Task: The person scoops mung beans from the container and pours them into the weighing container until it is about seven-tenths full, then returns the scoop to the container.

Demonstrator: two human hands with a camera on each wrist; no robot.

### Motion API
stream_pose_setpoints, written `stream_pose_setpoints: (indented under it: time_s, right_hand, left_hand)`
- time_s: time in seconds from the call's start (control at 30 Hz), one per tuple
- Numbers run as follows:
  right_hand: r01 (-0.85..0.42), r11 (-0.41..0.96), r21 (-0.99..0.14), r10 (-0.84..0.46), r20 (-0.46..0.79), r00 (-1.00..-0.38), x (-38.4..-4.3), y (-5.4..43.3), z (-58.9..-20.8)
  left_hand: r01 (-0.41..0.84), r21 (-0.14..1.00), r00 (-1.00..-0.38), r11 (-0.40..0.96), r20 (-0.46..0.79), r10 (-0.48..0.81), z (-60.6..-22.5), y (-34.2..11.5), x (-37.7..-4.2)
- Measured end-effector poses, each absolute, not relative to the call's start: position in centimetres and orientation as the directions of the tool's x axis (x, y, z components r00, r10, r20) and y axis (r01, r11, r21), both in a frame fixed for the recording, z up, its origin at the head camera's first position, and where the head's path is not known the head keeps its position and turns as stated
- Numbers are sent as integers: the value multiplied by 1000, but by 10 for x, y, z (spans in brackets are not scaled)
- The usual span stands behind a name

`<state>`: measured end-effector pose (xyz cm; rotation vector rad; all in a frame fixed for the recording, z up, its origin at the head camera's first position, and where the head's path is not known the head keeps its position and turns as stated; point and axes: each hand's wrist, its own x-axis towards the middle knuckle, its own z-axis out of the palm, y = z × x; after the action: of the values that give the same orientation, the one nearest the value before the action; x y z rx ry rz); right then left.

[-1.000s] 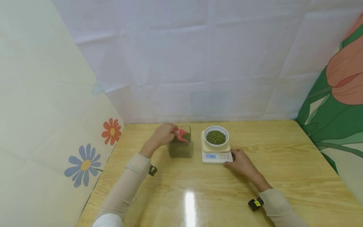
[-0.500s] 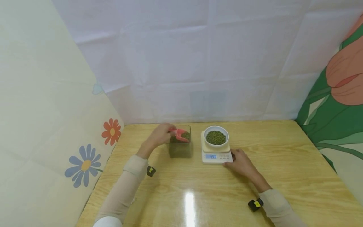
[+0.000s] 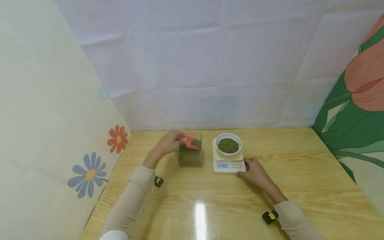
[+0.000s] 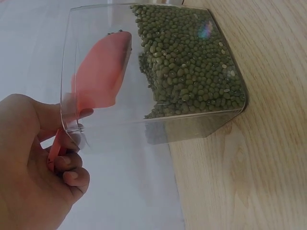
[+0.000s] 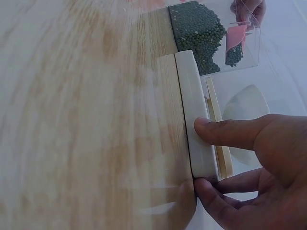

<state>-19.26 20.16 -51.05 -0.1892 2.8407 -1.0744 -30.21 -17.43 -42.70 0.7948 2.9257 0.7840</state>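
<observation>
My left hand (image 3: 166, 144) grips the handle of a pink scoop (image 3: 189, 141), its fingers curled round it. The scoop is inside the clear square container (image 3: 190, 160), above the mung beans (image 4: 187, 62) heaped there, and carries some beans. To the right stands a white kitchen scale (image 3: 220, 169) with a lit display, its digits too blurred to read. A white bowl (image 3: 218, 150) full of mung beans (image 3: 228, 145) sits on its platform. My right hand (image 3: 255, 172) pinches the scale's front right corner; in the right wrist view the thumb (image 5: 225, 132) presses its front edge.
A wooden table (image 3: 234, 203) carries everything, with a white cloth (image 3: 192, 73) hanging behind its far edge. Flower-printed panels (image 3: 90, 175) border it on the left and right. The container stands close to the scale's left side, with a narrow gap between.
My left hand has drawn back slightly left, and the scoop has turned from tilted to more level, now with beans in it. The right hand and the scale stay put.
</observation>
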Motion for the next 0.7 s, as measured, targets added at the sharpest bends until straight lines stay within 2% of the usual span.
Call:
stream_pose_setpoints:
  time_s: [0.7]
  right_hand:
    - [-93, 733, -674, -160, -38, -986, -194, 203, -513]
  left_hand:
    - [426, 525, -895, 737, 128, 426, -426, -182, -298]
